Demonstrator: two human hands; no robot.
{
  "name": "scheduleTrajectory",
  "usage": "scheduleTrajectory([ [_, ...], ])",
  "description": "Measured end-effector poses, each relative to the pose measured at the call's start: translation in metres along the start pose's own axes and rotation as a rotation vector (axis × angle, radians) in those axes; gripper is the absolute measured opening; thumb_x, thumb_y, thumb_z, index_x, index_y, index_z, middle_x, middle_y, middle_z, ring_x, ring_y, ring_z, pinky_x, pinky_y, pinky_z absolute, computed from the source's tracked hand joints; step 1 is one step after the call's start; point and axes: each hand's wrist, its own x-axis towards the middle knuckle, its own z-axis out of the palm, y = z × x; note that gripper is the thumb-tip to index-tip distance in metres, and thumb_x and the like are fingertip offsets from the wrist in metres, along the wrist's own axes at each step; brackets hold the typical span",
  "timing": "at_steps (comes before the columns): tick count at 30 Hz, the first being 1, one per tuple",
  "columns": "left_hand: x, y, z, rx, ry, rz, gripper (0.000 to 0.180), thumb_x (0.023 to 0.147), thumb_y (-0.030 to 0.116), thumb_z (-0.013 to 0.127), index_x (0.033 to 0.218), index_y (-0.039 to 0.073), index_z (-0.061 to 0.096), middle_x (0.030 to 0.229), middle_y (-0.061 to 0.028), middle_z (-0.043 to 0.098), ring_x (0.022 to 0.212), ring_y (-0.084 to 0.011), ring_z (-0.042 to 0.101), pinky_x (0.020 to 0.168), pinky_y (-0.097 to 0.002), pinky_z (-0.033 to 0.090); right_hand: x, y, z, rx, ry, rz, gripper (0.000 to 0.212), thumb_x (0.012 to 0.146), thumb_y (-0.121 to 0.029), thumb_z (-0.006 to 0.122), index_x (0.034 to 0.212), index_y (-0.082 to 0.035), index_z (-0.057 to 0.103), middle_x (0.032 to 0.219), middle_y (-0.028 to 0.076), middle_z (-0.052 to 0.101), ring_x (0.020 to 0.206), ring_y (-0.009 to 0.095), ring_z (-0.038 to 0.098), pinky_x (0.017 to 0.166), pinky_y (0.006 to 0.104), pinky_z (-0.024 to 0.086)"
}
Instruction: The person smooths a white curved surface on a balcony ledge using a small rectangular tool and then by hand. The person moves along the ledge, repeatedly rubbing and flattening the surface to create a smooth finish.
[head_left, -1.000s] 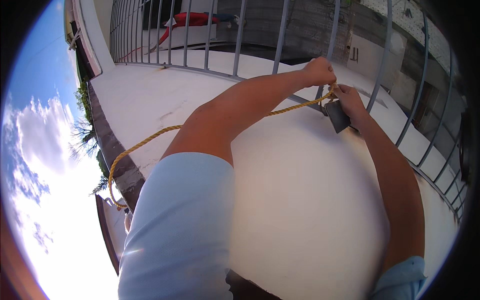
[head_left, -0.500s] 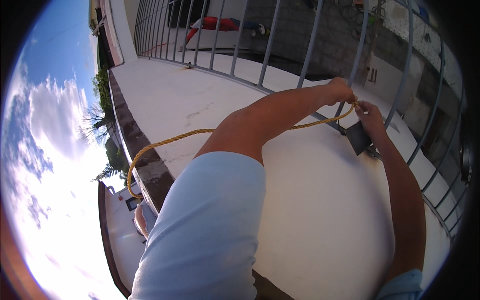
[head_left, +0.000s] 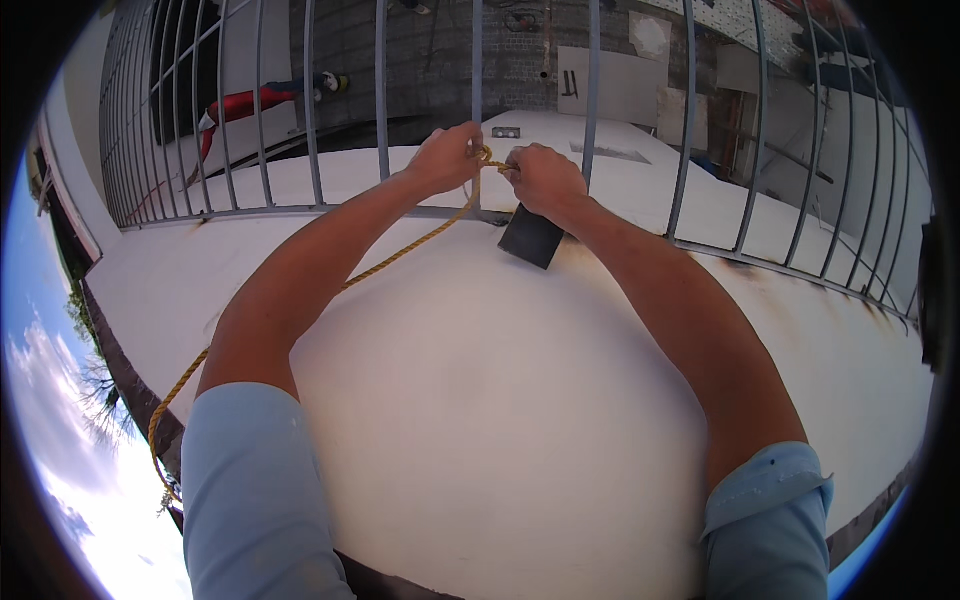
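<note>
A yellow twisted rope (head_left: 412, 246) loops around one upright bar of a grey metal railing (head_left: 478, 70), with a small knot or crossing in front of the bar. My left hand (head_left: 447, 160) is closed at the loop, its fingers pressed together by the bar. On the other side, my right hand (head_left: 547, 180) grips the short end of the rope, knuckles up. From the loop the long part runs down to the left, passes under my left forearm and hangs beyond the wall's edge. Just below my right hand, a dark square plate (head_left: 533, 238) sticks out near the bottom rail.
The railing stands on a broad white wall ledge (head_left: 480, 400) below my arms. Rust stains mark its foot on the right. Behind the bars lie a lower grey area, pale boards (head_left: 610, 85) and a person in red (head_left: 245, 105). Sky and trees show at the left.
My view has turned toward the right, so the railing and both hands now sit nearer the middle. The hands have drawn slightly apart, and the loop around the bar shows between them.
</note>
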Motion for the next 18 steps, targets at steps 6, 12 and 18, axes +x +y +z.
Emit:
scheduleTrajectory([
  [6, -0.005, 0.005, 0.0, -0.209, -0.03, -0.132, 0.053, 0.085, 0.013, 0.079, 0.131, 0.004, 0.054, 0.104, -0.017, 0.075, 0.102, -0.0281, 0.072, 0.092, -0.0393, 0.052, 0.002, 0.003, 0.0, 0.164, -0.007, 0.124, 0.03, 0.097, -0.03, 0.068, 0.116, -0.008, 0.076, 0.106, 0.014, 0.076, 0.102, 0.031, 0.072, 0.09, 0.0439, 0.056],
  [12, -0.008, 0.001, 0.005, -0.757, -0.042, -0.318, 0.061, 0.089, 0.009, 0.076, 0.142, 0.01, 0.048, 0.124, -0.0132, 0.07, 0.119, -0.0224, 0.063, 0.105, -0.0381, 0.042, 0.009, 0.01, 0.004, 0.332, -0.004, 0.1, 0.03, 0.097, -0.036, 0.07, 0.116, -0.014, 0.077, 0.108, 0.012, 0.076, 0.105, 0.03, 0.072, 0.093, 0.0434, 0.056],
  [18, -0.003, -0.016, 0.005, -1.026, -0.003, -0.394, 0.06, 0.09, 0.001, 0.069, 0.144, 0.014, 0.047, 0.125, -0.0081, 0.067, 0.116, -0.0163, 0.061, 0.101, -0.0338, 0.042, 0.013, -0.006, 0.014, 0.376, 0.063, 0.179, 0.029, 0.099, -0.034, 0.067, 0.119, -0.015, 0.076, 0.114, 0.012, 0.075, 0.109, 0.03, 0.071, 0.094, 0.044, 0.055],
])
